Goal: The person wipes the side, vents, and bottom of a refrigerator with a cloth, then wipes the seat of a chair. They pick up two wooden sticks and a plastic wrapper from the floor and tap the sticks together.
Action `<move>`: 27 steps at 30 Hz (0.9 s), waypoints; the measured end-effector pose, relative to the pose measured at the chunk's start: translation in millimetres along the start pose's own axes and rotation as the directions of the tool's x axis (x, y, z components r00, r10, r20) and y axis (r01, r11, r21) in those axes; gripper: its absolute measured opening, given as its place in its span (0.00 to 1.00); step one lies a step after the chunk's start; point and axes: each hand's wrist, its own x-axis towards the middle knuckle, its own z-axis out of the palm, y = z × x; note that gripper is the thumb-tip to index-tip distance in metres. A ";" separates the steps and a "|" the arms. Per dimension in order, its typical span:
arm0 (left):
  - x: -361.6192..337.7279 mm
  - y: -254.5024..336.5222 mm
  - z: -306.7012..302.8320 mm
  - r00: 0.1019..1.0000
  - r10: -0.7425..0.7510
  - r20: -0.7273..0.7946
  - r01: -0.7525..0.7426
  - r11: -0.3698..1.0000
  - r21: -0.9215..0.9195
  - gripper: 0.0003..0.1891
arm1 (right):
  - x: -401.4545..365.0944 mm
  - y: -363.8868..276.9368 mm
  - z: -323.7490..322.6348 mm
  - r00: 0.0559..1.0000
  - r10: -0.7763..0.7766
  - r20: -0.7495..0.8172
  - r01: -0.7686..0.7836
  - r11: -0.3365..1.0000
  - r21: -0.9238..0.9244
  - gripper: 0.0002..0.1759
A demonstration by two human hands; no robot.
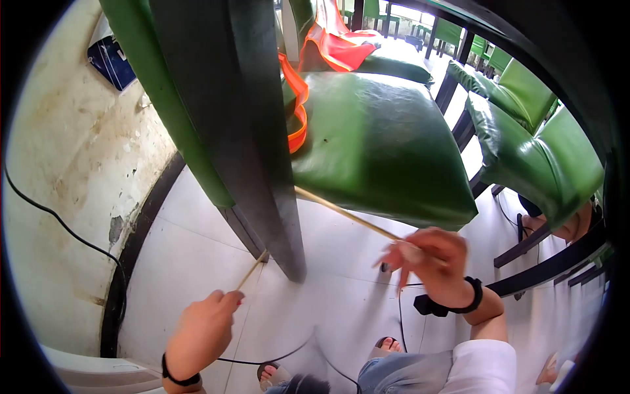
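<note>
My left hand (205,333), fingers closed, grips the end of a thin tan stick (252,270) that slants up toward the foot of the dark wooden leg (259,151). On the other side, my right hand (430,262) pinches a longer tan stick (351,215). It runs up and left until it passes out of sight at the leg's right edge. Whether the two are one strip bent behind the leg, I cannot tell. Just above the right-hand length is a green padded chair seat (387,148).
Orange cloth (341,46) lies over the chairs behind. More green chairs (541,151) stand at right, where a person's leg (571,226) shows. Black cables (282,358) cross the white tiled floor (197,262). A stained wall (72,164) rises at left.
</note>
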 end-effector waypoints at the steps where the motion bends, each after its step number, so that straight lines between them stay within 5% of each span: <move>1: -8.0 2.8 -9.8 1.000 -0.003 -0.023 0.003 1.000 -0.007 0.16 | -3.6 -12.2 -5.0 0.995 -0.093 -0.027 0.093 0.996 0.009 0.07; 3: -22.4 12.9 -25.9 0.997 -0.014 -0.077 0.015 1.000 0.019 0.16 | -11.8 -29.8 -23.8 0.985 -0.161 -0.059 0.170 0.965 0.200 0.08; 5: -30.9 30.9 -37.7 0.980 -0.031 -0.198 0.040 0.998 0.038 0.08 | -9.0 -32.3 -36.8 0.919 -0.378 -0.114 0.392 0.908 0.151 0.12; 8: -48.9 44.1 -56.8 0.984 -0.166 -0.064 0.170 0.983 0.063 0.13 | 3.9 -31.4 -44.1 0.777 -0.557 -0.293 0.569 0.821 -0.050 0.18; 9: -53.0 48.5 -60.7 0.974 -0.224 -0.033 0.226 0.971 0.077 0.13 | 11.6 -28.5 -47.7 0.768 -0.566 -0.301 0.551 0.823 -0.139 0.20; 12: -67.4 48.9 -59.3 0.977 -0.098 -0.191 0.111 0.992 0.059 0.18 | 37.1 -18.0 -61.6 0.753 -0.579 -0.314 0.441 0.797 -0.413 0.23; 14: -65.4 49.2 -55.6 0.958 -0.019 -0.288 0.009 0.999 -0.038 0.19 | 60.0 -15.7 -64.6 0.736 -0.565 -0.373 0.430 0.816 -0.386 0.22; 18: -42.2 63.4 -41.7 0.874 0.020 -0.485 -0.160 0.955 -0.249 0.18 | 92.7 -24.9 -60.9 0.822 -0.437 -0.366 0.440 0.895 -0.079 0.23; 21: -11.1 87.3 -37.9 0.881 -0.018 -0.473 -0.236 0.849 -0.472 0.19 | 113.8 -29.5 -45.5 0.856 -0.364 -0.367 0.408 0.912 0.047 0.24; 22: 7.9 80.3 -32.3 0.859 0.222 -0.461 -0.429 0.804 -0.412 0.22 | 119.8 -31.6 -41.5 0.862 -0.341 -0.375 0.398 0.914 0.083 0.24; 24: 45.5 75.7 -21.8 0.799 0.460 -0.388 -0.597 0.686 -0.416 0.26 | 133.0 -18.4 -46.8 0.867 -0.327 -0.376 0.447 0.845 0.295 0.19; 27: 78.7 100.3 -26.0 0.873 0.383 -0.304 -0.485 0.602 -0.635 0.27 | 145.0 -17.5 -39.6 0.862 -0.285 -0.419 0.472 0.752 0.459 0.17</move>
